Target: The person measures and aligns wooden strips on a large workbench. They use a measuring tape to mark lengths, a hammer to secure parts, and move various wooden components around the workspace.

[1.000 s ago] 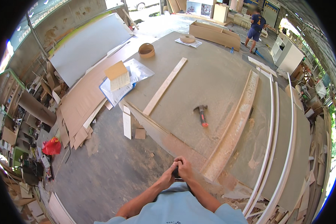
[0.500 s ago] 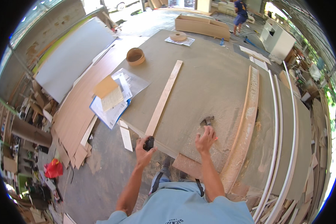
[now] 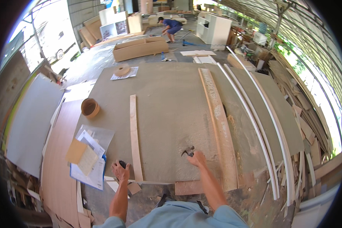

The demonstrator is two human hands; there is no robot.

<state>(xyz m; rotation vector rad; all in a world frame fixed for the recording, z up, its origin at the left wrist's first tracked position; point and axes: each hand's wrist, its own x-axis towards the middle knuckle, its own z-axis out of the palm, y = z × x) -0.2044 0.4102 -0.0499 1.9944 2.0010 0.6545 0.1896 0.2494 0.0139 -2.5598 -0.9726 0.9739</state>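
Observation:
My left hand [image 3: 121, 172] is closed around a small black object [image 3: 122, 164] at the near left edge of the large board-topped table; its kind is hard to make out. Just right of that hand lies a narrow wooden strip [image 3: 134, 136], running away from me. My right hand [image 3: 197, 159] grips a claw hammer [image 3: 187, 151] close to its head, low over the sawdust-covered surface. The hand hides most of the hammer's handle. Papers with a blue-edged folder [image 3: 88, 175] and a tan notebook [image 3: 76, 151] lie beyond my left hand.
A long, dusty wooden piece [image 3: 216, 114] and white trim lengths [image 3: 250, 110] lie on the right. Rolls of edge banding, one brown [image 3: 90, 108] and one tan [image 3: 122, 70], rest at the far left. A co-worker [image 3: 171, 27] bends down behind a long wooden box [image 3: 140, 47].
My right hand, earlier spread over the hammer, has closed on it. My left hand has moved from the strip's near end to its left side. The view has tilted up, and the co-worker has bent down.

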